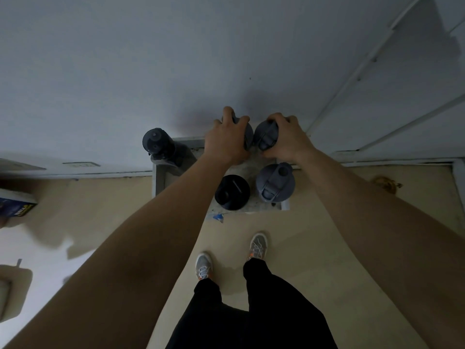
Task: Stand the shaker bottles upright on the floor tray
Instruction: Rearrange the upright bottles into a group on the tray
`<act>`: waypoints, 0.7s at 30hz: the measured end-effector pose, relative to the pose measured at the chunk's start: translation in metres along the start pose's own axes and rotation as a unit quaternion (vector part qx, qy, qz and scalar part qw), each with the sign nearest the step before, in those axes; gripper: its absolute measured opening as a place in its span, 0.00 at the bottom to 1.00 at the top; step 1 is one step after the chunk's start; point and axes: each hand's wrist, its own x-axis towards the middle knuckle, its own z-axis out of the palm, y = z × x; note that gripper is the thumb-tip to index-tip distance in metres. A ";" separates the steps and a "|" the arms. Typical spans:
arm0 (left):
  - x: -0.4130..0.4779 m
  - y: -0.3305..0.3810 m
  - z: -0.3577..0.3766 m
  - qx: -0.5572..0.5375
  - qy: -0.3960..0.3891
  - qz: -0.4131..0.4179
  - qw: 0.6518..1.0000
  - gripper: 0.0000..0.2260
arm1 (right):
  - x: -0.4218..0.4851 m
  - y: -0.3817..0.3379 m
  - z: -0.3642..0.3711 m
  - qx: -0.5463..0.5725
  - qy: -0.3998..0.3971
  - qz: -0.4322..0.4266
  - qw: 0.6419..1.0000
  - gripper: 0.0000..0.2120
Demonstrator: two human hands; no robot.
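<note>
Beige floor (314, 248) against pale wall (125, 59), dim light; white door panelling (415, 96) at right. Grey shallow floor tray (158, 182), rectangular, scuffed surface, set against the wall. Five shaker bottles on it, seen from above, all upright: dark grey bottle (157, 144) at far left corner; black-lidded bottle (232, 192) near front; grey flip-cap bottle (275, 182) just beside it at right; two more at the back. Left hand (226, 142) closed around back-left grey bottle (247, 134); right hand (289, 139) closed around back-right grey bottle (265, 136), flip cap visible. Blue box (15, 206) at left edge, yellow lettering unreadable. Grey shoes (258, 245), black trousers below.
</note>
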 end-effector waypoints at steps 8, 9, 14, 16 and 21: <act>0.003 0.007 0.002 0.015 -0.017 -0.011 1.000 0.39 | -0.002 0.001 -0.001 0.014 -0.014 0.014 1.000 0.47; 0.004 0.007 0.002 0.008 -0.025 -0.012 1.000 0.41 | -0.004 0.002 -0.001 0.019 -0.020 0.018 0.999 0.51; -0.002 0.007 -0.009 -0.012 -0.040 -0.024 0.999 0.53 | -0.028 0.004 -0.003 0.136 0.065 0.068 0.986 0.55; -0.023 0.010 -0.018 -0.084 0.048 -0.010 0.995 0.48 | -0.046 0.009 -0.005 0.199 0.139 0.107 0.964 0.47; -0.090 0.032 -0.005 -0.229 0.097 -0.026 0.968 0.20 | -0.101 0.025 0.013 0.289 0.199 0.205 0.914 0.16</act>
